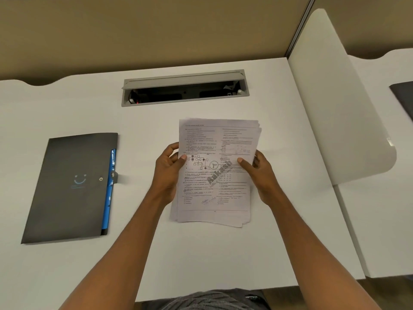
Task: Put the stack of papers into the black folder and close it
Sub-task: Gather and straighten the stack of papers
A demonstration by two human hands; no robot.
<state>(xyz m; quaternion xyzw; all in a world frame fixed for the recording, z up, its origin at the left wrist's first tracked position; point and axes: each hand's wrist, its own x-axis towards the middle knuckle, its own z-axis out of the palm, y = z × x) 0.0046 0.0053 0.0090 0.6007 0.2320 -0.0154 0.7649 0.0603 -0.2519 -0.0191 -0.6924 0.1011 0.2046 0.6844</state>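
Note:
A stack of printed papers (216, 175) is held above the white desk (67, 108), slightly fanned at its edges. My left hand (167, 173) grips its left edge with the thumb on top of the page. My right hand (261, 175) grips the right edge the same way. The black folder (71, 186) lies flat on the desk to the left, apart from both hands. It is closed, with a snap button near its right edge and blue inner dividers showing along that side.
A grey cable tray (185, 88) with its lid up is set into the desk behind the papers. A white divider panel (335, 108) stands at the right, with another desk and a dark object (402, 95) beyond it. A beige partition runs along the back.

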